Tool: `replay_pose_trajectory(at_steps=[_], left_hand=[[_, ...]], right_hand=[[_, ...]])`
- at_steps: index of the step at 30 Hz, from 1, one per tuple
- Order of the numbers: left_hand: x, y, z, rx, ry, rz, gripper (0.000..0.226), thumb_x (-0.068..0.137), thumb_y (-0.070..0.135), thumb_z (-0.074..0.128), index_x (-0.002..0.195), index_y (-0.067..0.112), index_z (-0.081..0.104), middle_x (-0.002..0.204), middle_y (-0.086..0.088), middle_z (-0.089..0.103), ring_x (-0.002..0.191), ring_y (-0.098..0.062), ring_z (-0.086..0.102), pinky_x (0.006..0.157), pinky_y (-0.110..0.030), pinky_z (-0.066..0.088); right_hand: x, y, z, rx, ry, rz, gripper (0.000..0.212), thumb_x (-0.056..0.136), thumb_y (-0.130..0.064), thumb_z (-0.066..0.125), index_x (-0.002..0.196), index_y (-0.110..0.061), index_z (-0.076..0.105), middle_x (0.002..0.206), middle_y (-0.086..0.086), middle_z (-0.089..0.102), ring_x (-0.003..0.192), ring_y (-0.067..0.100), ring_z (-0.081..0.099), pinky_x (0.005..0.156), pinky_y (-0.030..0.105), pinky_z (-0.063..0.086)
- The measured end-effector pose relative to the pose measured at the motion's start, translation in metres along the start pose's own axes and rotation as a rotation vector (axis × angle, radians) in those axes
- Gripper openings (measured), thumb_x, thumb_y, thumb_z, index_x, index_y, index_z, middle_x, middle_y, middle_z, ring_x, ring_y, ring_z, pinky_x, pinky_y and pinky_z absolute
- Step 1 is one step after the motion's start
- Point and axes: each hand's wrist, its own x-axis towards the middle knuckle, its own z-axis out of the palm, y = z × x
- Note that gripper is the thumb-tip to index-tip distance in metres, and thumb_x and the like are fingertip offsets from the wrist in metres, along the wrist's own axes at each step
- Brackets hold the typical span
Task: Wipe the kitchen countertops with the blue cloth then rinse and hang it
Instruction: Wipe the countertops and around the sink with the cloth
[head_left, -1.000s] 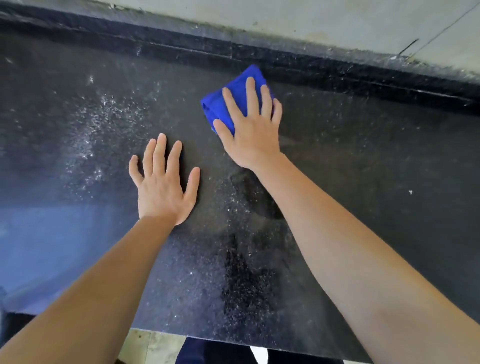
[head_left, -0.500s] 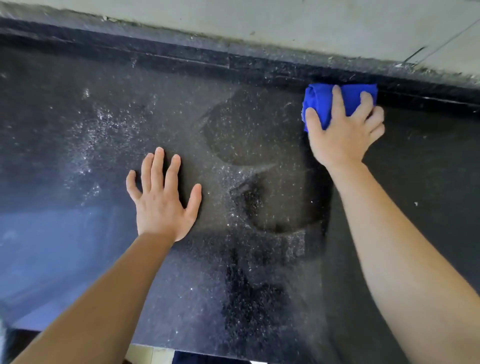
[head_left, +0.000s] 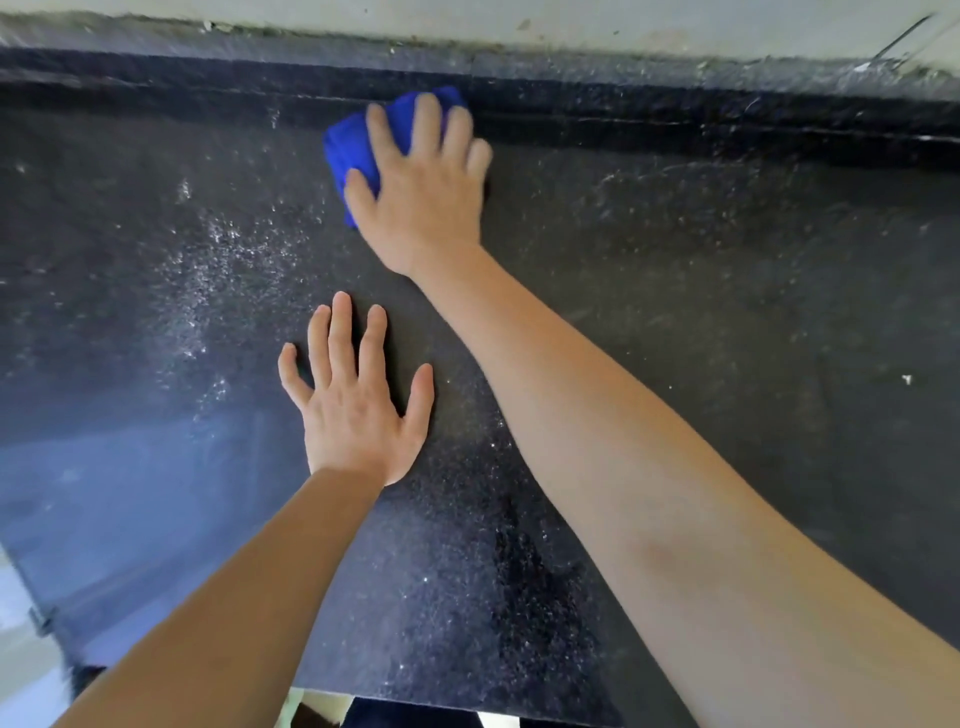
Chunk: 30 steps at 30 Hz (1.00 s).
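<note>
A folded blue cloth (head_left: 349, 156) lies on the black speckled countertop (head_left: 701, 312), close to its raised back edge. My right hand (head_left: 423, 182) presses flat on the cloth with straight, spread fingers and covers most of it. Only the cloth's left side and top corner show. My left hand (head_left: 353, 405) rests flat on the countertop nearer to me, fingers spread, holding nothing.
A dark raised strip (head_left: 675, 119) runs along the back of the counter below a pale wall (head_left: 571, 26). The counter's front edge (head_left: 415, 696) is at the bottom, with floor below it. A white crumb (head_left: 906, 379) lies at the right.
My right hand swept the cloth right along the back edge, then back left to the middle. My left hand has stayed flat on the counter.
</note>
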Motion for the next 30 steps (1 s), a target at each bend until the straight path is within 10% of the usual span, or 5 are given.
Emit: replay_pose_trajectory(at_steps=[10,20,30], left_hand=[[0.0,-0.001,0.001,-0.014,0.031,0.009,0.07,0.096,0.057,0.036,0.151,0.014,0.035,0.163,-0.012,0.021,0.151,-0.031,0.016,0.117,-0.061,0.012],[-0.004,-0.001,0.001,-0.037,0.01,0.002,0.071,0.096,0.058,0.033,0.151,0.014,0.033,0.164,-0.012,0.019,0.151,-0.03,0.013,0.118,-0.061,0.01],[-0.001,-0.002,0.002,-0.026,0.037,0.006,0.065,0.099,0.054,0.029,0.153,0.017,0.032,0.165,-0.009,0.018,0.152,-0.028,0.011,0.119,-0.059,0.007]], right_hand=[[-0.039,0.114,-0.004,0.042,0.045,-0.042,0.06,0.093,-0.065,0.035,0.146,-0.041,0.046,0.153,0.002,0.039,0.134,0.032,0.037,0.104,0.044,0.027],[-0.26,0.133,-0.012,0.038,-0.154,-0.176,0.055,0.101,-0.056,0.041,0.151,-0.032,0.044,0.162,0.014,0.028,0.141,0.038,0.032,0.111,0.052,0.023],[-0.041,0.072,-0.014,0.03,-0.176,-0.095,0.06,0.102,-0.058,0.028,0.158,-0.037,0.023,0.168,0.012,0.009,0.151,0.038,0.011,0.119,0.055,0.011]])
